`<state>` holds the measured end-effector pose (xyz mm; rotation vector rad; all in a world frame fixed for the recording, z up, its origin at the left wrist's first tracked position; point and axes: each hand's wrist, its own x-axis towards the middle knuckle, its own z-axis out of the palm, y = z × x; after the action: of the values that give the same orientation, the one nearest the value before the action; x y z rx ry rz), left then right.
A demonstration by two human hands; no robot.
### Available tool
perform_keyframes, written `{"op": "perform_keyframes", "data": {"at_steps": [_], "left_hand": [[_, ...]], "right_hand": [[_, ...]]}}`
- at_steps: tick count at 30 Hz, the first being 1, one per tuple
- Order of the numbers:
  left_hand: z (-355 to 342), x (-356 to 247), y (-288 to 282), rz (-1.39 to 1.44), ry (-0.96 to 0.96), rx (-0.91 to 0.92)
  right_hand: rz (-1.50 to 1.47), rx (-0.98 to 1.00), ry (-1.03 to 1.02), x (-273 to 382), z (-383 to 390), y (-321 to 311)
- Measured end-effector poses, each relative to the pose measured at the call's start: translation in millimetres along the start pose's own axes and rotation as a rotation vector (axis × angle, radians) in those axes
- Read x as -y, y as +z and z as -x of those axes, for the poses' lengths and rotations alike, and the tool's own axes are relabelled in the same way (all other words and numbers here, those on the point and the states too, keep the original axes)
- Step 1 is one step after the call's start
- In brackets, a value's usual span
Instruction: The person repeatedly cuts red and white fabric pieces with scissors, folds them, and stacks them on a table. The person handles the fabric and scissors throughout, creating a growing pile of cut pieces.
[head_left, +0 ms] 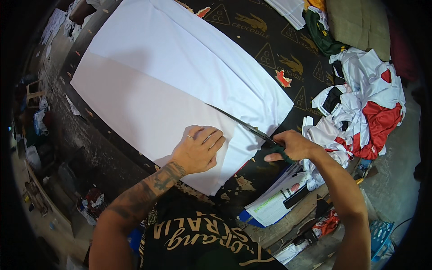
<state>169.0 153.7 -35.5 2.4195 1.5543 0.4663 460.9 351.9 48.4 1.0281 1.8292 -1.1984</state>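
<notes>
White fabric (180,49) lies spread across a dark printed table. Over its near side is a smooth, slightly greyer flat piece (135,99); whether that is paper or cloth I cannot tell. My left hand (198,148) rests on this piece with its palm down and fingers lightly bent, holding nothing. My right hand (290,146) grips the dark handles of a pair of scissors (245,124). Their long blades point up and left into the white fabric, along the edge of the greyer piece. The handles are partly hidden by my fingers.
A heap of white and red garments (355,112) lies right of the table, with a dark green cloth (319,33) above it. Printed sheets (274,204) with a dark phone-like object (294,198) sit by the near right edge. A blue basket (381,236) stands lower right.
</notes>
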Motion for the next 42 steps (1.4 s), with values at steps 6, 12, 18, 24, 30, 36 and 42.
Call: {"op": "perform_keyframes", "data": {"at_steps": [6, 12, 18, 24, 30, 36, 42], "left_hand": [[1, 0, -2, 0.047, -0.001, -0.051], [4, 4, -2, 0.127, 0.007, -0.050], [6, 9, -2, 0.199, -0.002, -0.074], [7, 10, 0, 0.236, -0.034, -0.043], [9, 15, 4, 0.385, -0.032, -0.106], [11, 16, 9, 0.462, -0.074, -0.143], [10, 19, -1, 0.551, -0.125, -0.104]], "right_hand": [[0.054, -0.063, 0.011, 44, -18, -6], [0.019, -0.043, -0.040, 84, -42, -16], [-0.042, -0.097, -0.152, 120, -69, -26], [0.052, -0.042, -0.047, 154, -95, -38], [0.061, 0.025, 0.047, 198, -110, -49], [0.041, -0.040, -0.097, 240, -135, -59], [0.029, -0.027, -0.079, 280, -156, -73]]}}
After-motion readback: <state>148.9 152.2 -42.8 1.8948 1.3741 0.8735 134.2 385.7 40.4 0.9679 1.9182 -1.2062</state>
